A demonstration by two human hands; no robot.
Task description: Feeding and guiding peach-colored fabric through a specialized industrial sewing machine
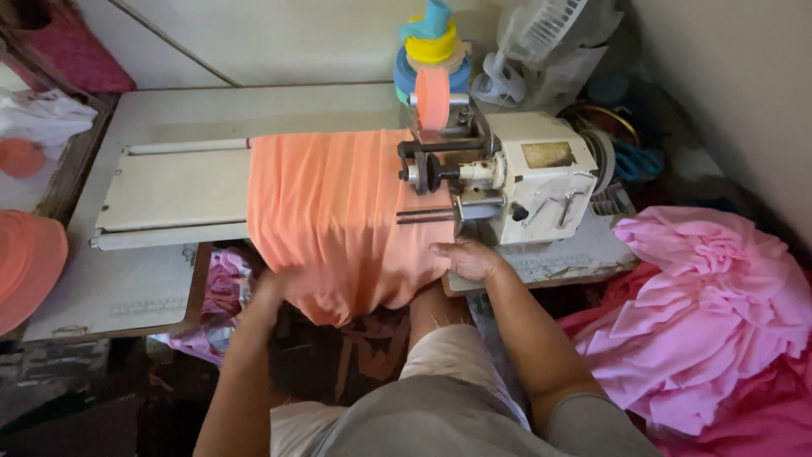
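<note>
At the far left edge lies an orange cloth pile (27, 262), partly out of the picture. Next comes the work table (127, 292), pale and flat, with a long white plate (169, 190) lying across it.

The orange fabric (334, 220) is draped over the right end of that plate and hangs down over the front edge of the table. The left hand (269, 289) is at the lower left of the hanging fabric, just under the table's front edge. It touches the cloth, but it is blurry, so I cannot tell how far its fingers are curled or if it grips.

Right of the fabric stands the white cutting machine (529, 178), with a roll of orange strip (433, 97) on top. Behind it, at the back edge, sits a stack of coloured rolls (431, 51).

The right hand (469, 258) lies flat and open, palm down, at the front edge of the table. Its fingers press on the right side of the fabric, just below the machine. It grips nothing.

Off the table on the right is a big pile of pink cloth (710, 313).
</note>
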